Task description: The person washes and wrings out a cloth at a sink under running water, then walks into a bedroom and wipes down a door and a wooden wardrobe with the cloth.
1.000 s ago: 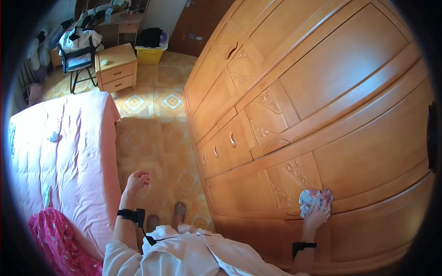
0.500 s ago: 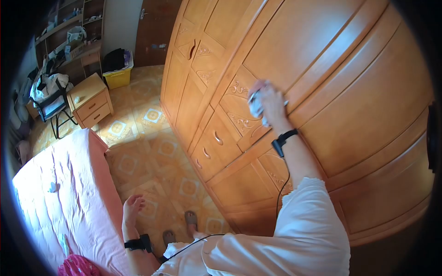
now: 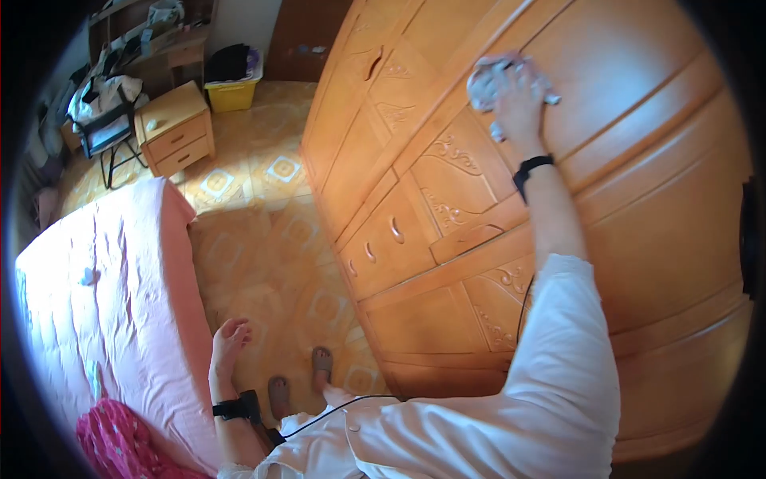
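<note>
My right hand presses a crumpled pale cloth flat against the upper door panel of a wooden wardrobe. The cloth bunches out past the fingers on both sides. Carved scrollwork lies just below that spot on the wardrobe. My left hand hangs in the air beside the pink-covered bed, touching nothing, its fingers loosely bent and apart. Black bands circle both wrists, with a thin cable running from them.
Far left stand a small drawer cabinet, a folding chair with clothes, and a yellow bin. A bright pink fabric lies on the bed's near end. Tiled floor runs between bed and wardrobe.
My right hand and the cloth have slid up the wardrobe, from the carved section to the smooth panel above it. My left hand stays almost still. The view has shifted slightly downward.
</note>
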The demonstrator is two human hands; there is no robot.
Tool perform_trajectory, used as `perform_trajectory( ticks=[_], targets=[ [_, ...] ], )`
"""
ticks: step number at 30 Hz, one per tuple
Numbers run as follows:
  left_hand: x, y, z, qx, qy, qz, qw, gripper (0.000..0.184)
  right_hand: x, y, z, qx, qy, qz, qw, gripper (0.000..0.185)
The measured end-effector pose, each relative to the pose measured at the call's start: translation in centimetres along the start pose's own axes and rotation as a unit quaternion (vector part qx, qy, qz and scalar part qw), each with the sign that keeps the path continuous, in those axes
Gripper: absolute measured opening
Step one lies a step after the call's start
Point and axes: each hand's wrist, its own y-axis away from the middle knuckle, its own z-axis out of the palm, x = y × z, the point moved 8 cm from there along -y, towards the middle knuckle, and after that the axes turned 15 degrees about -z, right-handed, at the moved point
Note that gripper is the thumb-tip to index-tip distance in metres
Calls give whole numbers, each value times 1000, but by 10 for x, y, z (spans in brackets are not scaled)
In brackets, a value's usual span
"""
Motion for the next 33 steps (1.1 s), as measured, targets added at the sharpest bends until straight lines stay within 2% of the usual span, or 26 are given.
perform_trajectory(
  ticks=[2, 3, 4, 5, 6, 7, 9, 10, 12, 13, 17, 18, 20, 21, 23, 24, 25, 27, 28, 31, 33],
  targets=[
    [-12, -2, -9, -3, 16, 21, 1000, 24, -97, 9, 32, -62, -121, -53, 989, 55],
    [-18, 1, -14, -15, 29, 48, 998, 25, -145, 21, 40, -90, -92, -86, 988, 57],
    [-28, 6, -23, -8, 30, 36, 999, 25, -183, 38, 41, -119, -60, -120, 984, 58],
    [-38, 15, -34, -9, 58, 40, 997, 24, -215, 66, 33, -165, -108, -171, 965, 54],
    [-47, 21, -42, -11, 89, 47, 995, 24, -240, 95, 24, -208, -150, -220, 941, 49],
    [-55, 21, -49, -12, 91, 41, 995, 24, -250, 119, 18, -210, -150, -226, 939, 49],
    [-93, 34, -83, 56, 90, -6, 994, 24, -283, 195, 9, -233, -259, -276, 896, 37],
    [-111, 37, -93, 46, 82, -27, 995, 24, -291, 232, 3, -253, -261, -286, 886, 37],
    [-133, 26, -111, 68, 75, -53, 993, 24, -290, 287, -23, -192, -319, -278, 885, 29],
    [-137, 23, -114, 59, 68, -65, 994, 24, -291, 308, -30, -215, -284, -289, 888, 22],
    [-127, -1, -121, 63, 61, -50, 995, 24, -223, 403, -88, -227, -316, -289, 875, 30],
    [-122, -7, -123, 62, 63, -40, 995, 25, -202, 421, -94, -256, -335, -269, 866, 33],
    [-117, -25, -118, 33, 59, -29, 997, 26, -140, 410, -116, -260, -181, -211, 925, 45],
    [-113, -27, -113, 30, 52, -42, 997, 26, -103, 414, -98, -326, -160, -154, 919, 44],
    [-91, -28, -93, -17, -13, -8, 1000, 27, -38, 386, -131, -308, -119, -64, 942, 45],
    [-92, -38, -88, -19, -17, -16, 1000, 27, -12, 356, -164, -217, -99, -30, 971, 46],
    [-94, -46, -83, -36, -24, -20, 999, 28, -11, 362, -160, -227, -102, -34, 968, 46],
    [-95, -53, -69, -51, -34, -35, 998, 28, -7, 366, -157, -134, -17, -14, 991, 44],
    [-86, -44, -59, -46, -49, -28, 997, 29, -21, 376, -146, -142, -26, -21, 989, 44],
    [-75, -19, -34, -38, -64, -35, 997, 31, -79, 398, -106, -259, -96, -60, 959, 43],
    [-87, -11, -30, -32, -58, -46, 997, 32, -140, 411, -79, -193, -153, -100, 964, 44]
  ],
)
